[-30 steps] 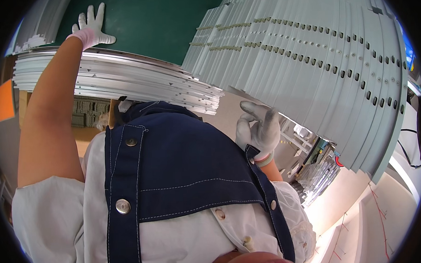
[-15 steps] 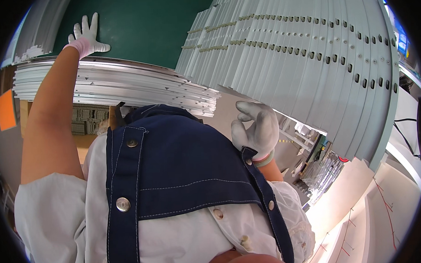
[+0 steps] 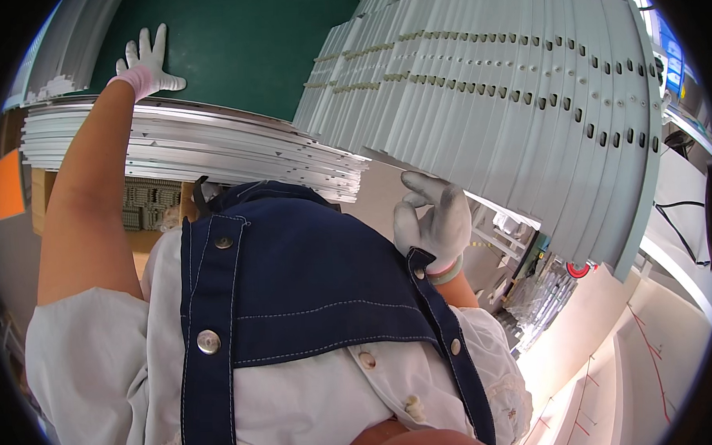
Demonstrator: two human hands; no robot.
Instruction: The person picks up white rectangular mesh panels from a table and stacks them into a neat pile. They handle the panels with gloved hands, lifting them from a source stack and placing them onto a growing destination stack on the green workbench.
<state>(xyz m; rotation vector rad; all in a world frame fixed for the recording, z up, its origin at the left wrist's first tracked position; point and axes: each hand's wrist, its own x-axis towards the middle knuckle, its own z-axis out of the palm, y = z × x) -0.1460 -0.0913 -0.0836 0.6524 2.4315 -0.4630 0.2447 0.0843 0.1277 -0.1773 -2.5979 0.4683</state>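
In a white glove with a pink cuff, my left hand [image 3: 148, 63] lies flat with spread fingers on a dark green tabletop [image 3: 232, 46]. It holds nothing. My right hand [image 3: 436, 218], also in a white glove, hovers in front of my body on the right, beside the apron strap. Its fingers are loosely bent and apart, and nothing shows in them. Just beyond it are the near ends of a long row of light grey metal strips [image 3: 478, 128] with slots and small holes, packed side by side. The right hand looks apart from them.
Along the table's near edge lies a stack of metal profiles [image 3: 228, 144]. More pale strips [image 3: 71, 44] stand at the far left. An orange card [image 3: 10, 183] hangs at the left edge. Below the stack sits a box of grey ribbed parts [image 3: 147, 202]. A black cable [image 3: 677, 219] runs at right.
The row of metal strips at right has shifted slightly left and down in the view. Both hands stay nearly where they were.
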